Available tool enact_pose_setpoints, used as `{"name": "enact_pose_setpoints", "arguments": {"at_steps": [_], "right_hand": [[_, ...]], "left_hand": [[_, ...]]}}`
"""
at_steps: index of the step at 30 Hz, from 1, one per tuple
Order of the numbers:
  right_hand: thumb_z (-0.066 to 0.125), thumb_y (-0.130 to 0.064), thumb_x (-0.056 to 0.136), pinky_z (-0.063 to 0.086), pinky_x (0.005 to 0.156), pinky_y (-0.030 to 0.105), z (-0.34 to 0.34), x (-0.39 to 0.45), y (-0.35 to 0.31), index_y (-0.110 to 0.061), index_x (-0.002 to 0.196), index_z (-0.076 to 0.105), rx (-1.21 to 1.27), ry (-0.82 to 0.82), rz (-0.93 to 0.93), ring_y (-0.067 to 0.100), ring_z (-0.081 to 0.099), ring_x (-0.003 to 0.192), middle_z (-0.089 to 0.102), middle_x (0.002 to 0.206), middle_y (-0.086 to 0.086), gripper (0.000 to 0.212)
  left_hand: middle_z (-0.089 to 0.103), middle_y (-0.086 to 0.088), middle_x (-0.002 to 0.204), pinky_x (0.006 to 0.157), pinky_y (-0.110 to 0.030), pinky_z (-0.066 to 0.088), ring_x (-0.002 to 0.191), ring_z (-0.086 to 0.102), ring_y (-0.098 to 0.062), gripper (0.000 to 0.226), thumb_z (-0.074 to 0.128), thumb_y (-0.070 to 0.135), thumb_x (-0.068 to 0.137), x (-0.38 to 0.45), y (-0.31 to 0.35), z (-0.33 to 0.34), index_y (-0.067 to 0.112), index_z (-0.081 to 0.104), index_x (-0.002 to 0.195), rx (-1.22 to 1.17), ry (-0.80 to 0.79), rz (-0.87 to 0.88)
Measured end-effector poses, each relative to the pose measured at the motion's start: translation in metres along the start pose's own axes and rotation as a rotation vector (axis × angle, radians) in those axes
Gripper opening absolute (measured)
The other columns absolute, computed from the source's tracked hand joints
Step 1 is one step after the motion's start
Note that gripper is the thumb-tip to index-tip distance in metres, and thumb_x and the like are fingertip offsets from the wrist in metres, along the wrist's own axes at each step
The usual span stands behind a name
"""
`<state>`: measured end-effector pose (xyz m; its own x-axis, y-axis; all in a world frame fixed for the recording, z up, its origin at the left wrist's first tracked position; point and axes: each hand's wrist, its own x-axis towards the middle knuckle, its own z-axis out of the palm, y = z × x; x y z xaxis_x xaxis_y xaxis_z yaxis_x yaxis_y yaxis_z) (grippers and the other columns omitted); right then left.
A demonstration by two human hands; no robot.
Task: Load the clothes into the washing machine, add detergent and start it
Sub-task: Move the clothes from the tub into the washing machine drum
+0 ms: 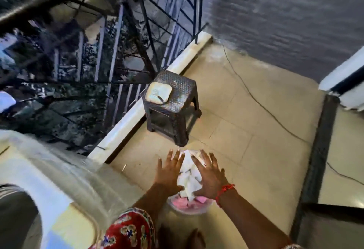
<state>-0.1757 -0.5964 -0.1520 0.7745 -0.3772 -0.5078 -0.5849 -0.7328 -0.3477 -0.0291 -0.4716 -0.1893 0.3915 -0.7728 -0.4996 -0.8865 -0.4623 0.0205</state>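
Reaching down over the floor (pixel 246 122), both hands are spread flat, fingers splayed, pressed against either side of a bundle of white clothes (pixel 189 175): left hand (pixel 169 171), right hand (pixel 208 177). The bundle sits in what looks like a pink tub (pixel 187 206). The washing machine (pixel 39 189) stands just left, a stool (pixel 173 106) beyond.

Left hand (pixel 169 170) and right hand (pixel 209 173) side by side; palms down, fingers spread
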Motion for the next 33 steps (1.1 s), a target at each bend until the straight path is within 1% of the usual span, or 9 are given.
{"name": "enact_pose_setpoints", "arguments": {"at_steps": [5, 13, 16, 18, 22, 24, 26, 29, 33], "right_hand": [[0.069, -0.074, 0.057, 0.003, 0.12, 0.055, 0.065, 0.065, 0.026, -0.035, 0.15, -0.017, -0.016, 0.005, -0.022, 0.035, -0.014, 0.148, -0.02, 0.16, 0.012, 0.132], [0.07, -0.075, 0.059, 0.005, 0.118, 0.061, 0.179, 0.17, 0.056, -0.021, 0.151, -0.021, -0.041, -0.052, 0.054, 0.041, -0.012, 0.147, -0.018, 0.16, 0.016, 0.14], [0.066, -0.075, 0.065, -0.015, 0.115, 0.061, 0.219, 0.197, 0.063, -0.014, 0.151, -0.018, -0.138, -0.067, 0.017, 0.042, -0.019, 0.145, -0.019, 0.16, 0.016, 0.135], [0.061, -0.074, 0.071, -0.021, 0.112, 0.059, 0.242, 0.212, 0.066, -0.013, 0.151, -0.017, -0.195, -0.056, -0.026, 0.043, -0.025, 0.143, -0.021, 0.16, 0.013, 0.128], [0.059, -0.07, 0.073, -0.005, 0.12, 0.052, 0.274, 0.235, 0.073, -0.014, 0.154, -0.004, -0.084, -0.066, 0.036, 0.037, -0.018, 0.147, -0.014, 0.161, 0.014, 0.117], [0.068, -0.057, 0.073, 0.015, 0.118, 0.049, 0.281, 0.241, 0.073, -0.013, 0.151, 0.025, -0.016, 0.024, 0.023, 0.035, 0.006, 0.148, 0.019, 0.158, 0.017, 0.099], [0.074, -0.04, 0.069, 0.037, 0.102, 0.044, 0.289, 0.248, 0.072, -0.017, 0.13, 0.053, 0.006, 0.145, 0.017, 0.03, 0.034, 0.131, 0.054, 0.13, 0.01, 0.068], [0.053, -0.029, 0.086, 0.029, 0.099, 0.038, 0.289, 0.249, 0.065, -0.022, 0.121, 0.056, 0.105, 0.056, 0.097, 0.025, 0.036, 0.131, 0.054, 0.125, 0.004, 0.036], [0.051, -0.027, 0.088, 0.027, 0.097, 0.035, 0.266, 0.224, 0.05, -0.022, 0.123, 0.055, 0.142, 0.048, 0.114, 0.025, 0.038, 0.13, 0.05, 0.13, 0.005, 0.036]], "left_hand": [[-0.023, -0.003, 0.16, 0.112, -0.066, 0.012, 0.148, -0.015, -0.033, 0.131, 0.064, 0.076, 0.064, 0.055, 0.004, 0.061, 0.027, -0.024, 0.148, -0.004, -0.071, -0.02], [-0.027, -0.005, 0.159, 0.102, -0.076, 0.023, 0.147, -0.019, -0.037, 0.138, 0.073, 0.073, 0.058, 0.14, 0.005, 0.154, 0.029, -0.02, 0.15, -0.055, -0.186, -0.036], [-0.028, -0.009, 0.158, 0.103, -0.076, 0.024, 0.146, -0.019, -0.041, 0.129, 0.07, 0.068, 0.068, 0.163, 0.002, 0.191, 0.026, -0.02, 0.15, -0.03, -0.198, -0.03], [-0.023, -0.018, 0.158, 0.112, -0.069, 0.018, 0.143, -0.021, -0.045, 0.118, 0.062, 0.062, 0.081, 0.178, -0.004, 0.22, 0.016, -0.022, 0.15, 0.172, -0.144, 0.045], [-0.024, -0.015, 0.159, 0.119, -0.056, 0.01, 0.147, -0.016, -0.038, 0.104, 0.049, 0.061, 0.088, 0.2, -0.017, 0.269, 0.014, -0.021, 0.15, 0.116, -0.194, 0.096], [-0.014, -0.007, 0.162, 0.117, -0.051, 0.021, 0.15, -0.002, -0.033, 0.089, 0.048, 0.054, 0.091, 0.206, -0.02, 0.281, 0.024, -0.007, 0.154, -0.088, -0.245, 0.042], [0.016, -0.002, 0.158, 0.11, -0.042, 0.033, 0.144, 0.026, -0.028, 0.068, 0.049, 0.045, 0.091, 0.208, -0.02, 0.288, 0.027, 0.021, 0.15, -0.277, -0.209, 0.003], [0.044, -0.002, 0.143, 0.108, -0.032, 0.032, 0.133, 0.043, -0.019, 0.05, 0.049, 0.038, 0.091, 0.204, -0.02, 0.285, 0.019, 0.043, 0.138, -0.376, -0.076, 0.072], [0.055, -0.014, 0.135, 0.109, -0.036, 0.034, 0.13, 0.049, -0.025, 0.046, 0.059, 0.023, 0.089, 0.172, -0.017, 0.255, 0.004, 0.054, 0.13, -0.563, 0.047, 0.091]]}}
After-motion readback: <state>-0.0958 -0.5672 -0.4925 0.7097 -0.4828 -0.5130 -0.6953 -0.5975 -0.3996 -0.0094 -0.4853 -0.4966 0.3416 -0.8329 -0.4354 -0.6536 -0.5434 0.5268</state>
